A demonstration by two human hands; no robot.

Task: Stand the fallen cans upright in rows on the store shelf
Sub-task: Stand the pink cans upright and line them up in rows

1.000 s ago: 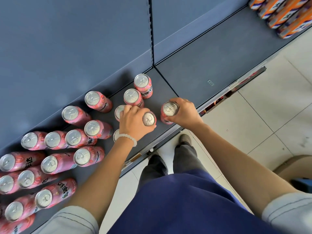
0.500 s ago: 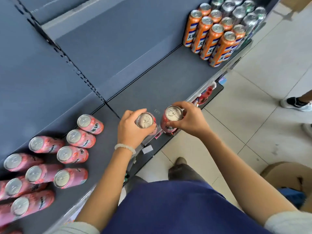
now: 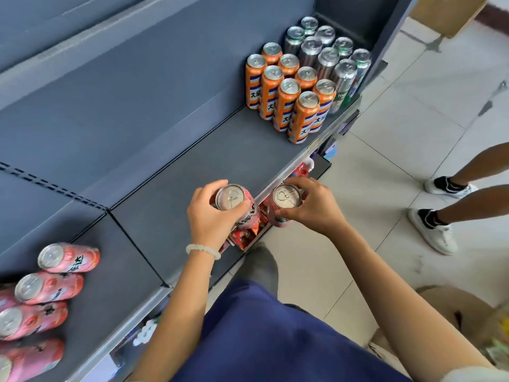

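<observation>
A: Since a second ago both pink cans have left the pink group and travelled right along the shelf [image 3: 192,161]; they now sit near its front edge in the bare middle bay.

B: Who has which?

A: The left hand [image 3: 212,213] curls round the left pink can [image 3: 234,201] just under its rim. The right hand [image 3: 311,205] pinches the right pink can [image 3: 285,202] the same way. Both cans are upright, close but apart, the right one over the shelf's lip.

B: And around them?

A: The other pink cans [image 3: 49,288] stand at far left. Orange cans [image 3: 286,97] and silver cans [image 3: 327,56] stand in rows at far right. A bystander's sneakers [image 3: 432,216] are on the tiled floor [image 3: 399,119].
</observation>
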